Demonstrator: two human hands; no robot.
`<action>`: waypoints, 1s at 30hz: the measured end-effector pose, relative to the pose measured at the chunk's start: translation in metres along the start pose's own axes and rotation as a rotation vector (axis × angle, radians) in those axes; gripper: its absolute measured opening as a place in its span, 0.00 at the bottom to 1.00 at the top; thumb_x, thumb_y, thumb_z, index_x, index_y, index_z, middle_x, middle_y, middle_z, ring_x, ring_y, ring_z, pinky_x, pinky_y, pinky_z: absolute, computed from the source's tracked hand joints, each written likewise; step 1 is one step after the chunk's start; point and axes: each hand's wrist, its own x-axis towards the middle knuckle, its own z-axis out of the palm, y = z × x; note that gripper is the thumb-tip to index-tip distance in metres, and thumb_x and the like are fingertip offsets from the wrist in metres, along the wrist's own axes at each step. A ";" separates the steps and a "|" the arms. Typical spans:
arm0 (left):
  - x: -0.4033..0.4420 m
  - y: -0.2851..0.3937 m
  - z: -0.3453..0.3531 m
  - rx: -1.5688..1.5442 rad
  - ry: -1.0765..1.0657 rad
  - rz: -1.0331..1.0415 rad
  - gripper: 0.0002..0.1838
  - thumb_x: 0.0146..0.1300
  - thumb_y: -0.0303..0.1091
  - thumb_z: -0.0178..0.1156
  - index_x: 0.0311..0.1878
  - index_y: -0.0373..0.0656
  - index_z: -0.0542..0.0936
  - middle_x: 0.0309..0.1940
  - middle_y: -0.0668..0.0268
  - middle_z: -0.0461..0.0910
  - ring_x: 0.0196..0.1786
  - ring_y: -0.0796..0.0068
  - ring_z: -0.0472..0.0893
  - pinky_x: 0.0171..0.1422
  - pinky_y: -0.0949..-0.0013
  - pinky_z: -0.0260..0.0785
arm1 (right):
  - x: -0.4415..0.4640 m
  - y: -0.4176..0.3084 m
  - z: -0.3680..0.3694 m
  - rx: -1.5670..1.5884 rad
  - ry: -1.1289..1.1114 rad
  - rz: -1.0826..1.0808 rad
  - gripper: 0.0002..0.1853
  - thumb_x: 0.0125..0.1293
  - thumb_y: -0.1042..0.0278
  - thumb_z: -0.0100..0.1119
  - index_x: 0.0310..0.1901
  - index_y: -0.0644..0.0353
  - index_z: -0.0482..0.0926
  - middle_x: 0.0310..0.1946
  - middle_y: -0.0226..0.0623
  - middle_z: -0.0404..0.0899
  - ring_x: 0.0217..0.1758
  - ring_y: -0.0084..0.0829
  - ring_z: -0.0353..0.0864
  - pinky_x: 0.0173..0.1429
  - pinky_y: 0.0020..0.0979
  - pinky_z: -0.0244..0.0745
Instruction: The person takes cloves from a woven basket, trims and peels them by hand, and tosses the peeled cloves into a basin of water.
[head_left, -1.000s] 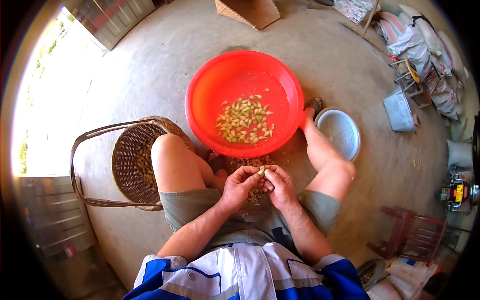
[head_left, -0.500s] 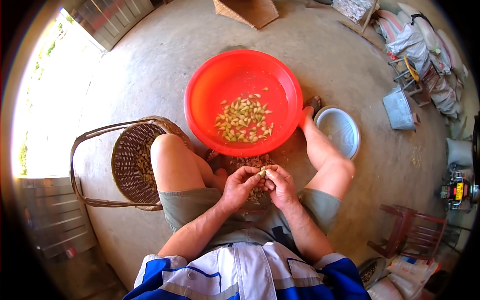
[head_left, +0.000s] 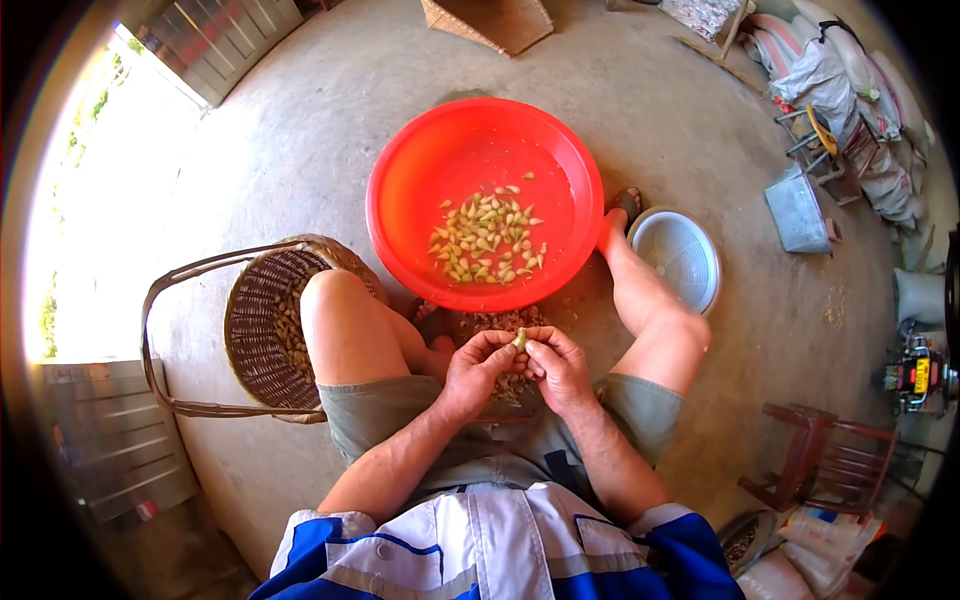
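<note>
Grey concrete floor [head_left: 760,330] spreads around the seated person, with a red basin [head_left: 383,210] of pale bulb-like pieces [head_left: 485,235] before the knees and a wicker basket [head_left: 255,340] by the left leg. Left hand [head_left: 472,372] and right hand [head_left: 560,372] together pinch one small piece [head_left: 520,340] over scraps [head_left: 490,320]. Working it with the fingertips seems the step in hand; the next move calls for a light, steady grip. Off right, a machine's yellow label [head_left: 921,375] is too small to read.
</note>
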 end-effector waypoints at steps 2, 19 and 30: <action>0.002 0.000 -0.002 -0.098 0.013 -0.058 0.09 0.69 0.27 0.55 0.50 0.36 0.75 0.43 0.60 0.80 0.42 0.70 0.82 0.51 0.68 0.77 | 0.000 0.000 0.000 -0.022 0.006 -0.021 0.06 0.68 0.73 0.55 0.44 0.62 0.77 0.30 0.27 0.76 0.26 0.15 0.68 0.32 0.20 0.67; 0.003 -0.008 0.000 0.131 0.055 0.053 0.11 0.66 0.27 0.60 0.50 0.38 0.75 0.42 0.65 0.80 0.44 0.75 0.80 0.51 0.70 0.76 | -0.001 -0.004 0.006 -0.588 0.070 -0.269 0.03 0.66 0.74 0.60 0.37 0.63 0.77 0.30 0.27 0.79 0.32 0.15 0.77 0.37 0.20 0.75; 0.005 -0.007 -0.004 -0.021 0.067 0.024 0.11 0.65 0.26 0.61 0.49 0.38 0.76 0.40 0.66 0.80 0.41 0.76 0.80 0.49 0.72 0.74 | -0.002 -0.005 0.011 -0.705 0.072 -0.360 0.04 0.67 0.74 0.58 0.35 0.63 0.74 0.25 0.25 0.73 0.27 0.14 0.69 0.31 0.20 0.68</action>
